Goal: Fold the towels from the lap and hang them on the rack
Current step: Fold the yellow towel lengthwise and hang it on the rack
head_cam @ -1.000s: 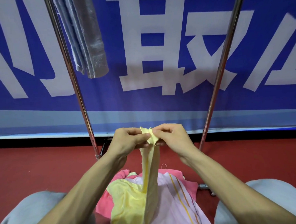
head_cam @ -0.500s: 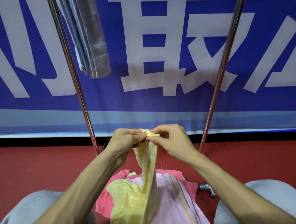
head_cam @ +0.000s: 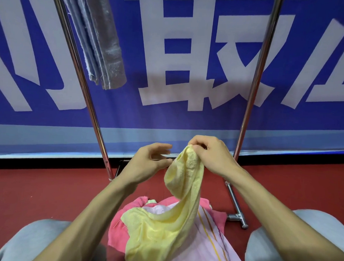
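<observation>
A yellow towel (head_cam: 174, 214) hangs from my right hand (head_cam: 209, 154), which pinches its top edge above my lap. My left hand (head_cam: 147, 161) is just left of that edge, fingers apart and off the cloth. The towel's lower part rests on a pile in my lap: a pink towel (head_cam: 119, 235) and a pale pink towel with yellow stripes (head_cam: 206, 248). A folded grey towel (head_cam: 103, 47) hangs on the rack at upper left, beside the rack's left pole (head_cam: 83, 89). The right pole (head_cam: 252, 94) stands behind my right hand.
A blue banner (head_cam: 190, 61) with large white characters fills the background behind the rack. The floor (head_cam: 44, 193) is red. The rack's foot (head_cam: 236, 215) lies on the floor right of the pile. My knees in grey trousers (head_cam: 301, 237) flank the towels.
Both hands pinched the yellow towel's top together before. Now my left hand has let go and opened, and my right hand has shifted right with the towel, which billows wider.
</observation>
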